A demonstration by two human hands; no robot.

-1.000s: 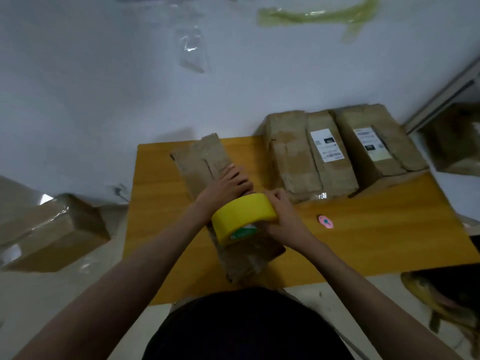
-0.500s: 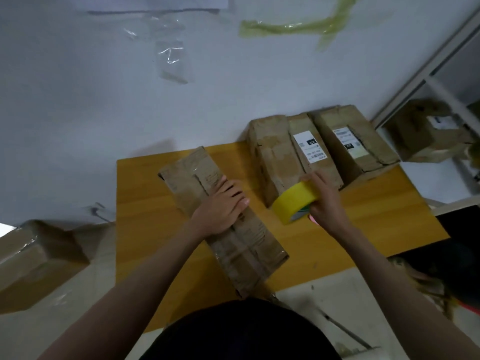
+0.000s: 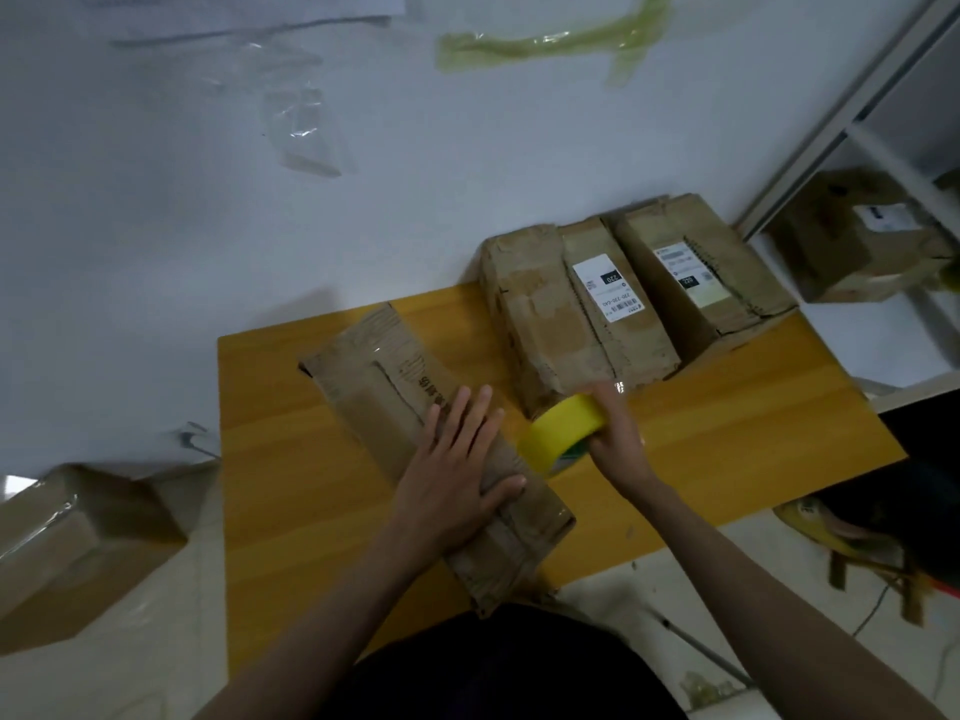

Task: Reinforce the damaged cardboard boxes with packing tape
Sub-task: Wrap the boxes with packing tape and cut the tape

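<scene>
A long worn cardboard box (image 3: 379, 387) lies diagonally on the wooden table (image 3: 727, 433). My left hand (image 3: 457, 475) presses flat on its near half, fingers straight and spread. My right hand (image 3: 618, 439) grips a yellow roll of packing tape (image 3: 558, 439) just right of that box, a little above the table. Two more battered boxes stand at the back of the table, one with a white label (image 3: 561, 324) and one further right (image 3: 696, 283).
A taped box (image 3: 78, 543) sits on the floor at the left. Another box (image 3: 862, 241) rests on a white shelf at the right. The wall is close behind the table. A stool (image 3: 857, 553) stands at the lower right.
My right hand carried the tape roll off the diagonal box to its right side. My left hand went from gripping near the roll to lying flat on the box.
</scene>
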